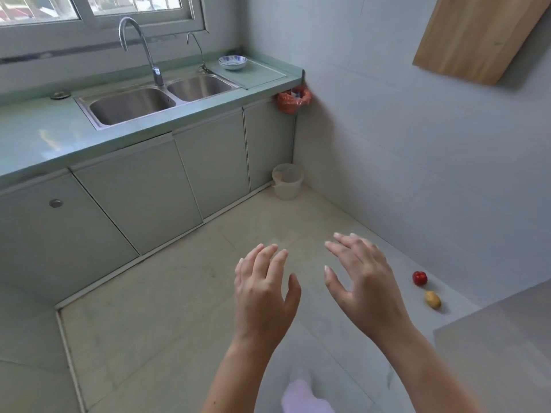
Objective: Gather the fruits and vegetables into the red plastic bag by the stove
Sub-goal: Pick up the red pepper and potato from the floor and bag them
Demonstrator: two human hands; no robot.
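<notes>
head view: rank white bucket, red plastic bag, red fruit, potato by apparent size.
1. white bucket
2. red plastic bag, close to the bucket and farther off, so unsure
3-4. red fruit and potato look alike; no ranking

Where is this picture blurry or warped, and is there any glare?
Head view: wide-angle bending curves the counter and the cabinet lines; daylight from the window leaves a soft sheen on the counter and sink; the pale shape at the bottom edge is smeared; the left hand, right hand, red fruit and potato look fairly sharp.
</notes>
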